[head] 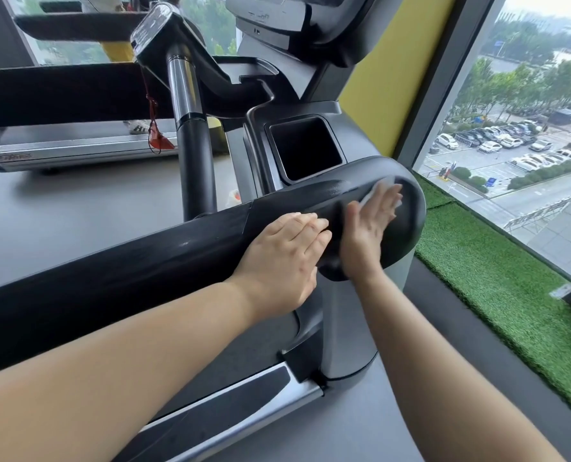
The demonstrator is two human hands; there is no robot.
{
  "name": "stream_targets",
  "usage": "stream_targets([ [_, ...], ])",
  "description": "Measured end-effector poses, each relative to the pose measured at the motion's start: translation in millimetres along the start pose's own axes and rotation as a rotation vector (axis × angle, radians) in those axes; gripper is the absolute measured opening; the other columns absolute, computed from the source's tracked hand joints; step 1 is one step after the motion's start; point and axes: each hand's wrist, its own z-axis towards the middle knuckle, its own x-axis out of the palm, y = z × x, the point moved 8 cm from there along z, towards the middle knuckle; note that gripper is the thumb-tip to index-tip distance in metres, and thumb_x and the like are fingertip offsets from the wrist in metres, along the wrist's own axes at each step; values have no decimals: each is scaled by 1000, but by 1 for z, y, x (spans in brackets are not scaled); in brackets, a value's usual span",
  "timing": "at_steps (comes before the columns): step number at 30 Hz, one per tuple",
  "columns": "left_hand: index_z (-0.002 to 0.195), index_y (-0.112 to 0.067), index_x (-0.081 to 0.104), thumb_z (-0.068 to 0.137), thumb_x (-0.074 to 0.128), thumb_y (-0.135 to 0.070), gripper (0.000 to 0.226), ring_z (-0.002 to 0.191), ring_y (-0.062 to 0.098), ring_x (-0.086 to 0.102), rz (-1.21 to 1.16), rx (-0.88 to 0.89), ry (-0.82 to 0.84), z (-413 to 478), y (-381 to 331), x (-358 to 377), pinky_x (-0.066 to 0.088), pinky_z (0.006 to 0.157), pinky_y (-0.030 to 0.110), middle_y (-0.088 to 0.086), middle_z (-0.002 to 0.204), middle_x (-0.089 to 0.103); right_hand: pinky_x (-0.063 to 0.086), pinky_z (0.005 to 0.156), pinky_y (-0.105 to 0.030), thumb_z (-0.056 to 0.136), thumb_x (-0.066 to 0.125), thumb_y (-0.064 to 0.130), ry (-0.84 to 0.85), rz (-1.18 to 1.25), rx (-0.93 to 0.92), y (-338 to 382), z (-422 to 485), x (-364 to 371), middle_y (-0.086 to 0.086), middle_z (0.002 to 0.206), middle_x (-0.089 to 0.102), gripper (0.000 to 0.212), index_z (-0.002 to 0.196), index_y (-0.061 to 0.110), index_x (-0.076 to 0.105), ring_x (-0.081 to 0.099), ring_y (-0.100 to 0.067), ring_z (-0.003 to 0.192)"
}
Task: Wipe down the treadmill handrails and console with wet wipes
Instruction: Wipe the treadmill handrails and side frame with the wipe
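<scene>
**While One Palm Braced, the Other Wiped the Rail's End**

As the left hand [287, 258] lay flat on the black handrail [127, 271], fingers straight and together and gripping nothing, it probably served to brace the person leaning in; the right hand [367, 228], just beside it, pressed a white wet wipe [377, 188] under straight fingers against the rail's rounded end cap [407, 225] (an open palm spreads a cloth over a curved face better than a pinch would); the wipe was mostly hidden beneath those fingers. Beyond the hands sat a square black cup pocket [305, 148], and above it the console [277, 18], not yet reached, I judged. Grey floor [360, 421] ran beneath; a strip of green turf [497, 288] edged the window [527, 95], which looked down on a car park; to the left stood a neighbouring treadmill [77, 151].
</scene>
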Motion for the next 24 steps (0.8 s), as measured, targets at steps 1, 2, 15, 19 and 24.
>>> stream_targets([
  [1, 114, -2, 67, 80, 38, -30, 52, 112, 29, 60, -15, -8, -13, 0, 0, -2, 30, 104, 38, 12, 119, 64, -20, 113, -32, 88, 16, 55, 57, -46, -119, 6, -12, 9, -10, 154, -23, 80, 149, 8, -7, -26, -18, 140],
  [2, 113, -2, 67, 81, 38, -30, 51, 112, 29, 60, -28, -12, -23, 0, 0, -3, 31, 104, 38, 12, 119, 65, -21, 113, -30, 90, 16, 52, 108, -104, -222, 6, -21, 14, -6, 152, -24, 75, 148, 11, -6, -26, -15, 139],
  [15, 103, -4, 67, 80, 42, -27, 41, 114, 27, 49, -111, -7, -132, -3, -1, -13, 31, 106, 37, 12, 115, 64, -23, 111, -27, 94, 18, 49, 93, -216, -336, 14, -23, 18, -8, 152, -19, 67, 148, 13, 0, -29, -9, 138],
  [19, 111, -7, 67, 81, 44, -27, 42, 116, 27, 43, -47, -1, -186, -11, 6, -23, 29, 107, 39, 12, 119, 63, -22, 112, -28, 91, 17, 51, 59, -183, -218, -1, -6, 6, -3, 153, -19, 67, 147, 20, -4, -25, -8, 139],
  [24, 112, -8, 67, 79, 43, -29, 45, 114, 27, 43, 20, -50, -179, -26, 16, -26, 29, 102, 38, 11, 120, 62, -21, 110, -24, 94, 19, 48, -35, -22, -2, 9, -23, 18, -12, 154, -23, 71, 147, 12, -9, -24, -22, 142],
])
